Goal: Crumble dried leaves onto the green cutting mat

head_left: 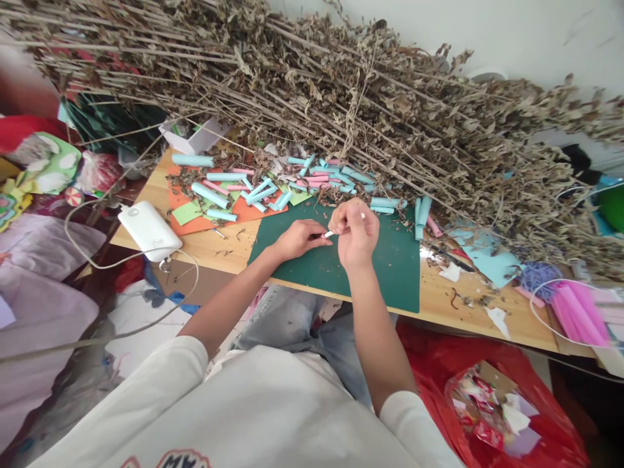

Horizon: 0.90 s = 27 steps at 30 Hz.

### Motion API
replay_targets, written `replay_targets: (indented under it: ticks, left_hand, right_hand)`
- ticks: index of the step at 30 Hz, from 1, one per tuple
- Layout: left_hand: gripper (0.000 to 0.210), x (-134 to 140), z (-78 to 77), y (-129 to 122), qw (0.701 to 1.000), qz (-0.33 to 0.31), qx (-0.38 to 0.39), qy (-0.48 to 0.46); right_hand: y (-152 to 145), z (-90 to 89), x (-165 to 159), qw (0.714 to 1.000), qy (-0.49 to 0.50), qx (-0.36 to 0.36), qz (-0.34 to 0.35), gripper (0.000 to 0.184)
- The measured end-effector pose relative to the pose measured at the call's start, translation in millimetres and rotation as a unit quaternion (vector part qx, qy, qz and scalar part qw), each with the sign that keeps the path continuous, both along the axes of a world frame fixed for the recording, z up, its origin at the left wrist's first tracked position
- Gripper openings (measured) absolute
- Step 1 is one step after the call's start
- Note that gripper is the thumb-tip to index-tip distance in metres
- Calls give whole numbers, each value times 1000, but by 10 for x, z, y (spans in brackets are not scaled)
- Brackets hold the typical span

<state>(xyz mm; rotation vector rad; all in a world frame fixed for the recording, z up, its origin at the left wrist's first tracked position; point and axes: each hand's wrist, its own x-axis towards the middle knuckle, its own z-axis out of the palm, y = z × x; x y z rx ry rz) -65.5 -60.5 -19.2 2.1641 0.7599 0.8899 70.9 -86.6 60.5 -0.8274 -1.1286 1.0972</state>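
Over the green cutting mat (390, 273), my right hand (358, 231) is closed around a thin white stick (329, 233), whose tip points down and left. The fingers of my left hand (299, 239) are pinched together right at that tip, low over the mat. Something small and pinkish may be between them, too hidden to name. Behind both hands lie several rolled blue paper tubes (263, 194) and thinner pink paper tubes (319, 179), mixed with dry leaf crumbs. Orange paper (188, 224) lies under some of the tubes at the left.
A large heap of dried plant stalks (312, 84) covers the back of the wooden table (229, 250). A white power bank (150, 229) with a cable sits at the left edge. To the right are blue paper (487, 250), purple yarn (539, 278) and a red bag (433, 370) below.
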Motion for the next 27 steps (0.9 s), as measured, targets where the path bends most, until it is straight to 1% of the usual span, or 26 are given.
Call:
replay_targets:
  ticks: [2,5,11,15,18,22,27]
  left_hand:
    - [45,2,4,0,1000,1,-1,1]
    - [48,2,21,-4,1000,0,-7,3]
    - [51,-4,-2,1,1000,15,-14,6]
    - [49,-10,-32,-3,1000,14,-19,16]
    - [46,-15,-49,-7,1000,16,-15,16]
    - [42,-21,-66,-6,1000,13,-3,-1]
    - [43,-27,-59,-6,1000,16,-10,9]
  right_hand:
    - [30,18,-60,999,44,-12,4,52]
    - [65,44,-94,996,82,-24,35,60]
    - [130,23,-112,992,90,-34,80,56]
    - [165,10,-110,990,86,-60,98,55]
    - [168,8,-123,990,68,-68,102,56]
    - [150,-22,-149,993,39,-53,103,57]
    - [151,-64,-145,993,61,-38,94,57]
